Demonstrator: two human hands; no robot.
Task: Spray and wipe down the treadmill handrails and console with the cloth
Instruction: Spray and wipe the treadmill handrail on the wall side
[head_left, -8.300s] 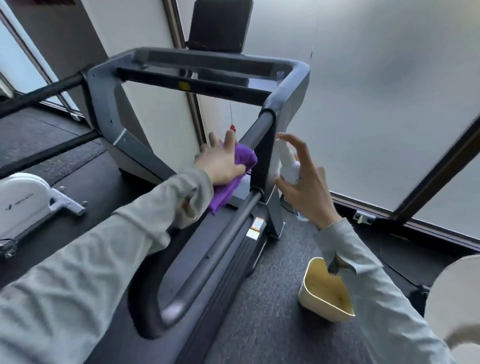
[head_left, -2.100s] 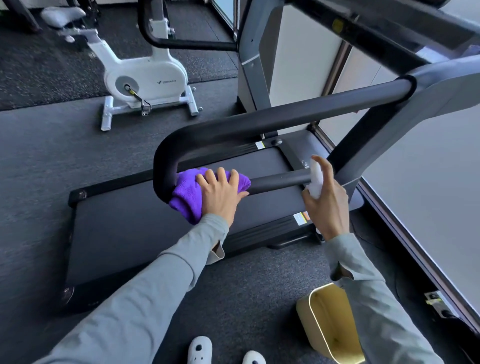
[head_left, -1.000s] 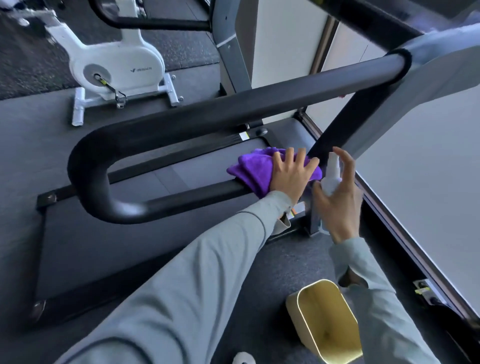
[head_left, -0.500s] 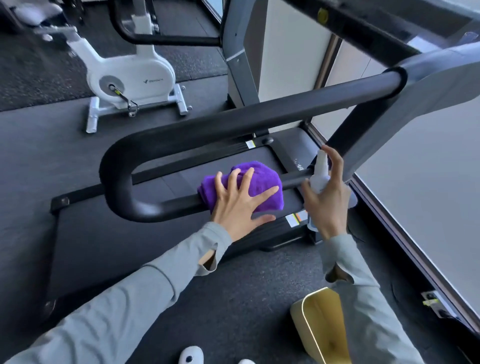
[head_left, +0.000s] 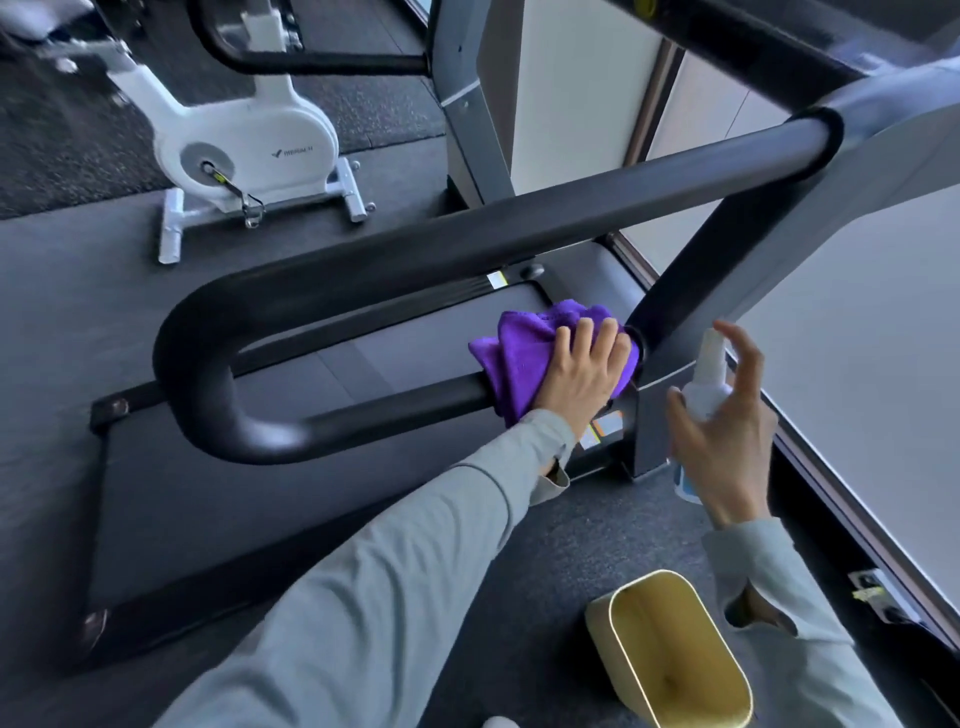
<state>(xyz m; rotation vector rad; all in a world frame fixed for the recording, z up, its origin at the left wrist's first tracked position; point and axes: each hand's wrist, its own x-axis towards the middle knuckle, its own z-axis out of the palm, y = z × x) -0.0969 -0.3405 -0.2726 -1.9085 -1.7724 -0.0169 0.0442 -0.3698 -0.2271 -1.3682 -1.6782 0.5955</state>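
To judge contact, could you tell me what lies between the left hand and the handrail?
The purple cloth lies between the left hand and handrail, in the head view.

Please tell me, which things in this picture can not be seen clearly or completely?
All in the head view:
- Console: cut off by the top edge.
- Spray bottle: label and lower body hidden by the right hand.
- Lower handrail under the cloth: covered by cloth and left hand.
- Exercise bike: logo too small to read; top cut off.
- Yellow bin: bottom cut off by the lower edge.
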